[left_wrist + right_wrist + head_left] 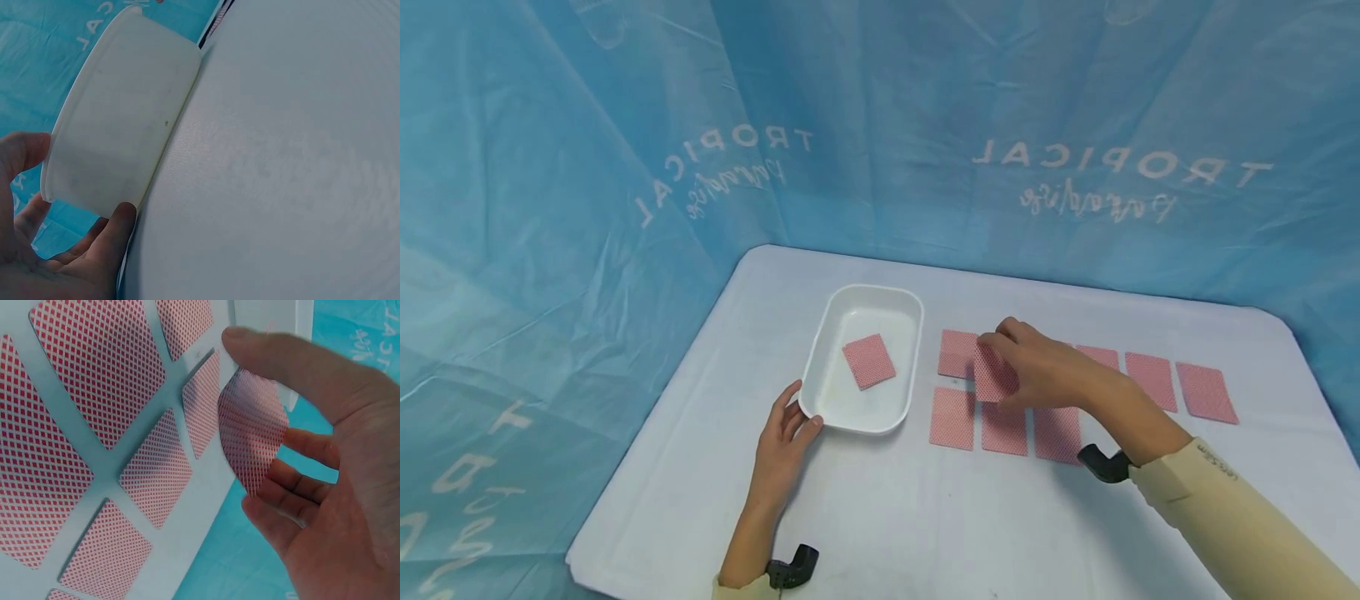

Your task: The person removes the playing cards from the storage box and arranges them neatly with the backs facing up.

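Note:
A red-and-white patterned playing card (995,375) is in my right hand (1043,367), above the rows of cards. In the right wrist view the held card (253,431) bows between the thumb and fingers. My left hand (781,454) holds the near left corner of a white tray (837,404). In the left wrist view, the thumb is at the rim and the other fingers are against the tray's side wall (125,119). One card (868,361) lies face down and askew inside the tray.
Two rows of face-down cards lie right of the tray, including a near-row card (952,418) and the far right card (1206,392). My right hand and forearm hide some. A white-covered table (880,508) meets blue printed sheets (925,100) behind and at left.

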Demonstrator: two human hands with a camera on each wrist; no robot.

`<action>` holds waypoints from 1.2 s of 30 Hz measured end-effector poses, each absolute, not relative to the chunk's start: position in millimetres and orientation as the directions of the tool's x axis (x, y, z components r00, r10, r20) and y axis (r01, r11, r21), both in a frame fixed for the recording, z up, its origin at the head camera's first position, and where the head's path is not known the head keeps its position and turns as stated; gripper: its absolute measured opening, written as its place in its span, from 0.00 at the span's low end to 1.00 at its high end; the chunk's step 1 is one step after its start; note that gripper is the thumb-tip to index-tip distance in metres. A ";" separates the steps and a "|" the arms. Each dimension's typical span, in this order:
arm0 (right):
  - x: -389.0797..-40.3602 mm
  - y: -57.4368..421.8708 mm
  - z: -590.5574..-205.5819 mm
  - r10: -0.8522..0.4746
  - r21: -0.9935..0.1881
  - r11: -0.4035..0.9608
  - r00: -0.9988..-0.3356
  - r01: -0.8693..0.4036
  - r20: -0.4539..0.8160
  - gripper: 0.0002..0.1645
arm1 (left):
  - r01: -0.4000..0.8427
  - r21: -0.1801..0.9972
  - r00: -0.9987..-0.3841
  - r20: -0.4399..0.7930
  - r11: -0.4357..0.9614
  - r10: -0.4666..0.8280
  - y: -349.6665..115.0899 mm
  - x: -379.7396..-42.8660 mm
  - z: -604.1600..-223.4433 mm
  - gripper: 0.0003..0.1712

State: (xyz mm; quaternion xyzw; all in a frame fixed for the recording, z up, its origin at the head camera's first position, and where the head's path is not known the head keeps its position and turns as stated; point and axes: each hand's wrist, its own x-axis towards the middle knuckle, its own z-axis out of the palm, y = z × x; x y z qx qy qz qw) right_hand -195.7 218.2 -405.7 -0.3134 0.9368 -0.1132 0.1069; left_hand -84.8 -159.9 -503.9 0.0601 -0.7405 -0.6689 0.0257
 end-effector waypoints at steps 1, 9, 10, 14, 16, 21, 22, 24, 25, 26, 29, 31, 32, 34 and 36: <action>-196.0 218.6 -407.1 -0.612 -0.281 0.777 -0.781 -0.564 -0.124 0.55 | -0.056 0.994 -0.991 -0.044 0.093 -0.126 -160.3 -84.7 -504.2 0.37; -191.7 225.1 -416.4 -0.606 -0.265 0.782 -0.788 -0.564 -0.110 0.57 | -0.059 0.993 -0.989 -0.044 0.104 -0.140 -157.9 -84.1 -507.7 0.36; -191.2 226.0 -416.7 -0.606 -0.264 0.781 -0.788 -0.565 -0.106 0.57 | -0.055 0.993 -0.990 -0.039 0.109 -0.138 -158.2 -84.4 -507.6 0.36; -189.6 232.0 -419.1 -0.602 -0.267 0.783 -0.792 -0.562 -0.100 0.58 | -0.058 0.990 -0.989 -0.038 0.132 -0.145 -159.4 -85.2 -507.3 0.35; -188.4 235.5 -420.3 -0.593 -0.266 0.790 -0.799 -0.553 -0.101 0.58 | -0.063 0.989 -0.988 -0.043 0.136 -0.149 -159.8 -85.3 -507.0 0.35; -185.0 245.7 -425.1 -0.575 -0.272 0.803 -0.809 -0.531 -0.120 0.56 | -0.077 0.988 -0.985 -0.055 0.133 -0.163 -159.3 -85.2 -506.3 0.34; -184.3 247.9 -426.0 -0.572 -0.274 0.805 -0.811 -0.526 -0.125 0.56 | -0.077 0.988 -0.985 -0.055 0.132 -0.163 -159.1 -85.4 -506.3 0.34; -182.5 252.6 -427.1 -0.566 -0.281 0.808 -0.814 -0.517 -0.129 0.56 | -0.072 0.988 -0.986 -0.050 0.135 -0.158 -158.9 -85.8 -506.2 0.34; -181.8 255.1 -427.8 -0.562 -0.283 0.811 -0.817 -0.513 -0.130 0.56 | -0.069 0.988 -0.987 -0.047 0.136 -0.156 -158.9 -86.0 -506.3 0.34; -181.0 257.4 -428.6 -0.557 -0.278 0.815 -0.820 -0.509 -0.130 0.56 | -0.066 0.988 -0.987 -0.045 0.140 -0.152 -159.0 -86.4 -506.7 0.34; -178.9 264.1 -431.8 -0.543 -0.274 0.824 -0.829 -0.496 -0.132 0.56 | -0.061 0.988 -0.989 -0.041 0.144 -0.142 -159.0 -87.1 -507.5 0.35; -177.8 267.7 -434.3 -0.533 -0.277 0.830 -0.835 -0.484 -0.137 0.56 | -0.063 0.988 -0.989 -0.042 0.143 -0.144 -158.9 -87.1 -507.6 0.34; -177.3 269.2 -435.6 -0.528 -0.280 0.833 -0.838 -0.478 -0.141 0.56 | -0.063 0.988 -0.988 -0.042 0.143 -0.146 -158.9 -86.9 -507.4 0.34; -176.3 272.9 -437.8 -0.518 -0.281 0.838 -0.843 -0.468 -0.144 0.56 | -0.063 0.988 -0.988 -0.042 0.144 -0.150 -158.7 -86.3 -506.5 0.34; -174.9 277.2 -439.4 -0.510 -0.285 0.842 -0.849 -0.458 -0.141 0.56 | -0.060 0.988 -0.988 -0.038 0.142 -0.151 -158.8 -85.8 -506.0 0.34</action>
